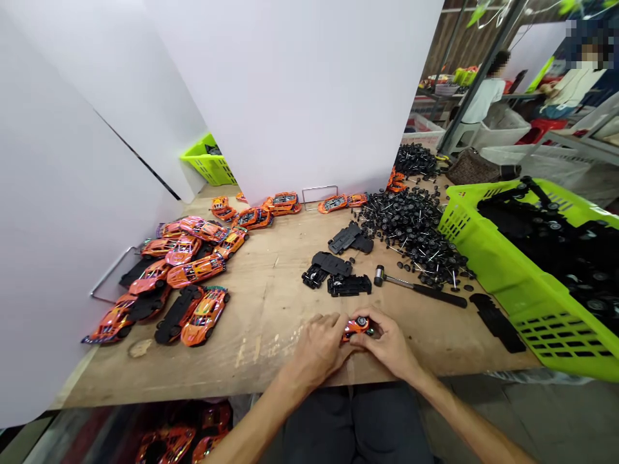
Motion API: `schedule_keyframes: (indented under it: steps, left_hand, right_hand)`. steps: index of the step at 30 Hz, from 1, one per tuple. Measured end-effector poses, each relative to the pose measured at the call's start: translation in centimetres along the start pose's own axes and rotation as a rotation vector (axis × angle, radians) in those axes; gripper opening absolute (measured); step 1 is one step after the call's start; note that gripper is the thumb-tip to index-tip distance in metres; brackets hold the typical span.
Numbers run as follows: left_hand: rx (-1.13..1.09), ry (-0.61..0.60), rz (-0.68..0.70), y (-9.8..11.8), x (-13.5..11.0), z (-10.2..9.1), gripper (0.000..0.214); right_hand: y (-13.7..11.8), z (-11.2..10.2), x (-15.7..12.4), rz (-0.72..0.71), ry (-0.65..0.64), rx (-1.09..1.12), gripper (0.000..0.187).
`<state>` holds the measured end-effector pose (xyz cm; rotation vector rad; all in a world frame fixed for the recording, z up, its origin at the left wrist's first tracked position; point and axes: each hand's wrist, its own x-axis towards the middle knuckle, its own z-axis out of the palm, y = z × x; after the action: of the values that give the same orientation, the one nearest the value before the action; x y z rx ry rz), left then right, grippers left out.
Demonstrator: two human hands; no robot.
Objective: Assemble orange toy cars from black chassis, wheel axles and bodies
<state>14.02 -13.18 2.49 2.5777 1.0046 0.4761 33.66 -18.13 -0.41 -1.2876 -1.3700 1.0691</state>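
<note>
An orange toy car [356,327] sits at the front edge of the wooden table [271,303], held between both my hands. My left hand [320,347] grips its left end with curled fingers. My right hand [387,343] closes over its right end. Just beyond them lie black car chassis plates [338,269] and a small hammer [416,287] with a black handle. A heap of black wheels on axles [411,225] spreads to the right of the plates.
Several finished orange and pink toy cars [186,270] lie heaped at left, more along the white partition [300,90]. A green basket [527,270] of black parts stands at right, another green basket [207,161] behind. More cars [178,438] lie below the table. People sit far right.
</note>
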Motion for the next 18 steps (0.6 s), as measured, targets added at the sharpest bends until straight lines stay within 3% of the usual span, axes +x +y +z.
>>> schedule_keyframes:
  steps: [4,8,10,13,16,18]
  left_hand:
    - [0.136,0.057,0.019,0.5,0.5,1.4,0.029]
    - [0.079,0.14,0.013,0.4,-0.2,2.0,0.025]
    - [-0.021,0.157,-0.006,0.2,-0.6,1.6,0.023]
    - [-0.339,0.247,-0.157,0.6,-0.7,0.5,0.025]
    - [-0.858,0.368,-0.374,2.0,-0.5,0.0,0.04]
    - [-1.213,0.416,-0.445,3.0,-0.4,0.5,0.046]
  right_hand:
    - [1.9,0.4,-0.6,0.06,0.113,0.049,0.033]
    - [2.0,0.9,-1.4,0.025,0.243,-0.081,0.028]
    - [1.1,0.9,-1.6,0.011,0.249,-0.131,0.028]
    - [-0.3,0.7,-1.6,-0.053,0.24,-0.115,0.041]
    - [-1.0,1.3,-1.6,-0.124,0.232,-0.049,0.059]
    - [-1.0,2.0,-1.5,-0.155,0.239,-0.025,0.049]
